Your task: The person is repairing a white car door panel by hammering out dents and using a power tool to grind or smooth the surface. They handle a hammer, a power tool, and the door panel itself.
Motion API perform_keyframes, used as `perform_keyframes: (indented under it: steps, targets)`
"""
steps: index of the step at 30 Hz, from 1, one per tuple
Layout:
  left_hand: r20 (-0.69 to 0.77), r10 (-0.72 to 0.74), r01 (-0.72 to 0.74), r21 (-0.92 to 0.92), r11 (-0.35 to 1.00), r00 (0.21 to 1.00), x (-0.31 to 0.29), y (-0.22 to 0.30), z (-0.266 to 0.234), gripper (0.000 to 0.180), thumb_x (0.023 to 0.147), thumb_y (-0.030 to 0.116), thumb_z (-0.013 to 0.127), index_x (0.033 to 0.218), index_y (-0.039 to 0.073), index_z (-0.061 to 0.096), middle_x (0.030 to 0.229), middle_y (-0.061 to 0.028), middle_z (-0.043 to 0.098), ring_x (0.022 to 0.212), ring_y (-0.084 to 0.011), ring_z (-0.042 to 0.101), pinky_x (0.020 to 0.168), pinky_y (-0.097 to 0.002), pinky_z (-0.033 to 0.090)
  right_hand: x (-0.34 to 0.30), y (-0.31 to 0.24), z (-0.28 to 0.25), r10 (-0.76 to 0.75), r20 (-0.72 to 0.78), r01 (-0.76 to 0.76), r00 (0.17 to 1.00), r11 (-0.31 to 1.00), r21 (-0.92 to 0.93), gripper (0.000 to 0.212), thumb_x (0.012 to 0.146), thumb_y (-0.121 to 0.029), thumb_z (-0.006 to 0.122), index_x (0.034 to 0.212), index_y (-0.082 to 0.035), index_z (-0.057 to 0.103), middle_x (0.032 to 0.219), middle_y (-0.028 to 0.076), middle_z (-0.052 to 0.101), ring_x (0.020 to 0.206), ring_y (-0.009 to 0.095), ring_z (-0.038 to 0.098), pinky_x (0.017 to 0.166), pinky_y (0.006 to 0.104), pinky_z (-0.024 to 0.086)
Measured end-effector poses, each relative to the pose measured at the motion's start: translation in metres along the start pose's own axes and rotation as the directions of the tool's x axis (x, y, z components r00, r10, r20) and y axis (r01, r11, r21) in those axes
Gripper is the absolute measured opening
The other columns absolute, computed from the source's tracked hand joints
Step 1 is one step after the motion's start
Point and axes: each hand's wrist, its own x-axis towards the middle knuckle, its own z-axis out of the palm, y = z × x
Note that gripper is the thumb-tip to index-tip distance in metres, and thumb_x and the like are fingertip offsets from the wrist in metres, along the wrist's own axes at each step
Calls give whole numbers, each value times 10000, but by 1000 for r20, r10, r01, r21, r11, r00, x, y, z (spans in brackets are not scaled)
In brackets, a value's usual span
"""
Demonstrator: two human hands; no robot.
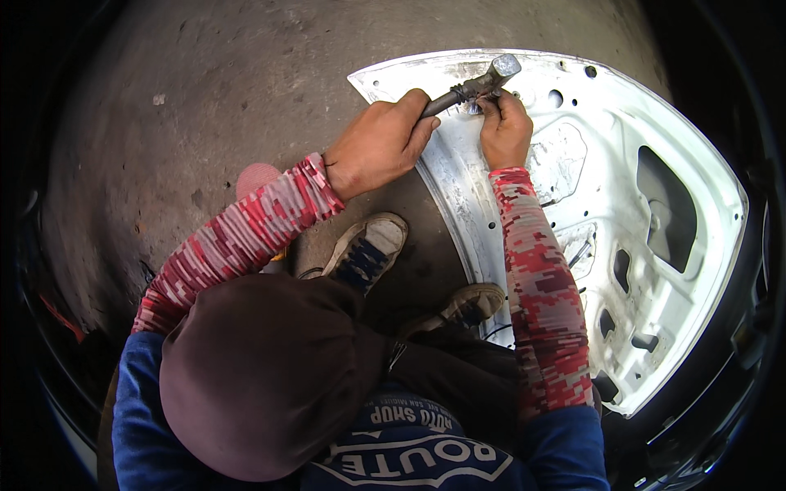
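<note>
Left hand (378, 146): gripping hammer (472, 88)
Right hand (507, 131): curling beside hammerhead, hold unclear
Panel (607, 196) beneath: seemingly undergoing hammering, next needing aim

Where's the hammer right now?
The hammer is in the head view's upper middle, just right of centre, gripped in the left hand over the white panel, its head beside the right hand.

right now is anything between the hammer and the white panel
Apparently the right hand: it sits by the head of the hammer, toward the far edge of the white panel, seemingly pinching something mostly hidden.
</note>
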Motion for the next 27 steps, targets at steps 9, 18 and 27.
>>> perform_keyframes:
  steps: [9,18,27]
  targets:
    - [29,53,-56,133,990,998,3,14,-12,228,1038,233,567,1056,7,542,663,-203,644,627,-406,674,583,-505,504,-1,-1,1,-53,-25,53,998,999,9,170,851,11,697,1012,-42,702,905,122,706,863,349,634,767,439,510]
    - [-214,365,-395,-118,911,906,5,47,-40,227,1058,236,560,1101,13,572,606,-120,572,525,-295,644,490,-404,446,-1,-1,-1,-36,-13,37,999,998,53,180,891,-7,663,1058,-53,714,968,105,727,884,323,644,808,405,514]
    - [-64,-66,76,164,984,996,-13,7,-20,282,1062,303,537,1046,22,562,647,-174,628,525,-329,643,516,-445,492,1,0,-3,-49,-26,51,998,996,78,149,874,-5,668,1007,-34,728,948,132,732,874,336,653,803,404,518]
